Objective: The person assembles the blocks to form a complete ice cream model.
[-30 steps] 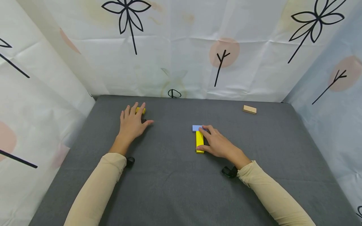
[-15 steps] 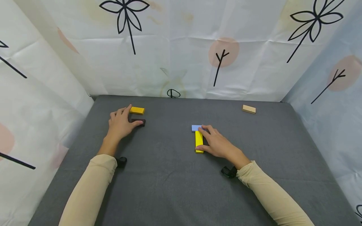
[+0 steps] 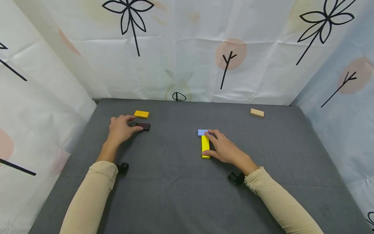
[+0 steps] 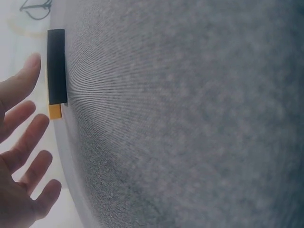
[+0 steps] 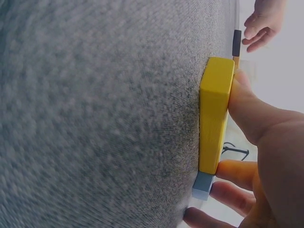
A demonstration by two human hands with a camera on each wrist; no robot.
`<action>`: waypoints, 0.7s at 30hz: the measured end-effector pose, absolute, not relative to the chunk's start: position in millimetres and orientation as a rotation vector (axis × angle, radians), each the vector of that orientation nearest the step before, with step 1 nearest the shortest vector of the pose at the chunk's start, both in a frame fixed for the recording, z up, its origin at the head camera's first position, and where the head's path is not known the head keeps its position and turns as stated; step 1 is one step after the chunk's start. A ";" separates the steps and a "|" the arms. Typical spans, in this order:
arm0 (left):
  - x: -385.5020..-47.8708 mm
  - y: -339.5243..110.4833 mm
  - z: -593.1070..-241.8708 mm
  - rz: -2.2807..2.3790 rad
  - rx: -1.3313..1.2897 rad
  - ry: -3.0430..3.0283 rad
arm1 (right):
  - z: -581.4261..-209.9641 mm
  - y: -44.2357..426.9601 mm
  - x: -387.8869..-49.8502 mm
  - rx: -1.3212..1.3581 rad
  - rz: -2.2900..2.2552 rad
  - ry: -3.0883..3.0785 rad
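My left hand (image 3: 119, 130) is beside the left end of a dark brown block (image 3: 143, 126), fingers spread and thumb near the block's front edge. In the left wrist view a gap shows between the fingertips (image 4: 32, 61) and the dark block (image 4: 56, 66). Just behind it lies an orange-yellow block (image 3: 141, 114). My right hand (image 3: 225, 149) rests on a bright yellow block (image 3: 205, 148), thumb on its near part and index finger at its far end. Another fingertip touches the light blue block (image 3: 202, 132), which lies crosswise against that far end, partly hidden by the fingers.
A pale wooden block (image 3: 257, 113) lies at the back right of the grey cloth-covered table (image 3: 175, 195). White printed fabric (image 3: 187, 48) hangs behind the table and along both sides. Each wrist carries a small black camera (image 3: 236, 178).
My left hand has drawn back leftward from over the orange-yellow and dark blocks, uncovering both, and now sits at the dark block's left end. My right hand and its blocks have stayed put.
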State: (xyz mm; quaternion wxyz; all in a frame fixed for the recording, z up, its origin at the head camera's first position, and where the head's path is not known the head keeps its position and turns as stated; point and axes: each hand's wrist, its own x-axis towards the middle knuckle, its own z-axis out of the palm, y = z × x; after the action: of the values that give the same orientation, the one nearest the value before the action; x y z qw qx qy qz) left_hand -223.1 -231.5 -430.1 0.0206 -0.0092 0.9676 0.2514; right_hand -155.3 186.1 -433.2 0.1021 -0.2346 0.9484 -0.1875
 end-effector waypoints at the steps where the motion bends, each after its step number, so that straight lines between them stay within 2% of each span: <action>1: -223.3 -231.9 -430.4 0.787 -0.030 2.997 | -433.3 186.1 -155.3 -0.692 -0.554 2.800; 21: -229.2 -237.2 -433.7 0.837 -0.029 2.890 | -434.9 186.6 -155.6 -0.683 -0.544 2.799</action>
State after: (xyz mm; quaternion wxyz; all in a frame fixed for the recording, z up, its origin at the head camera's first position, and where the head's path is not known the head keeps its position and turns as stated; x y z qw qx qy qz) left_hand -229.2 -237.2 -433.7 0.0663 -0.0097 0.9584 0.2776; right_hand -155.6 186.6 -434.9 0.1046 -0.2315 0.9494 -0.1846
